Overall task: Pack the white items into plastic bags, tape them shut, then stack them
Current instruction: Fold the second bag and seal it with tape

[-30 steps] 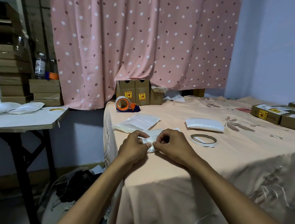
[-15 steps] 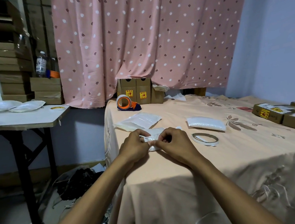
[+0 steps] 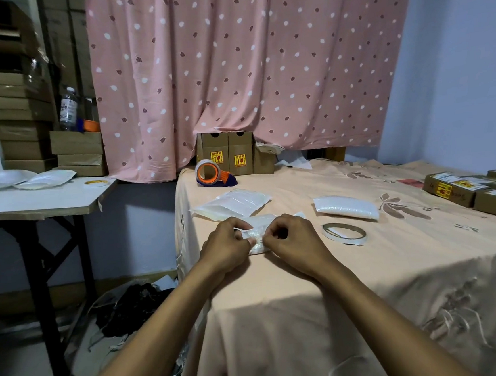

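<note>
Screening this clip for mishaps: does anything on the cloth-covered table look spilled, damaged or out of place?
Nothing stands out. The left hand and right hand pinch a small plastic bag between them; the tape ring, filled white packet and flat bags lie intact and apart.

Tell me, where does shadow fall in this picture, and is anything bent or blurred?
Head view: dim light; the cloth is lit on top, its hanging front in shadow. Head view: the wide lens tilts the boxes at the left edge; left hand, right hand and bag look fairly sharp; no glare.
</note>
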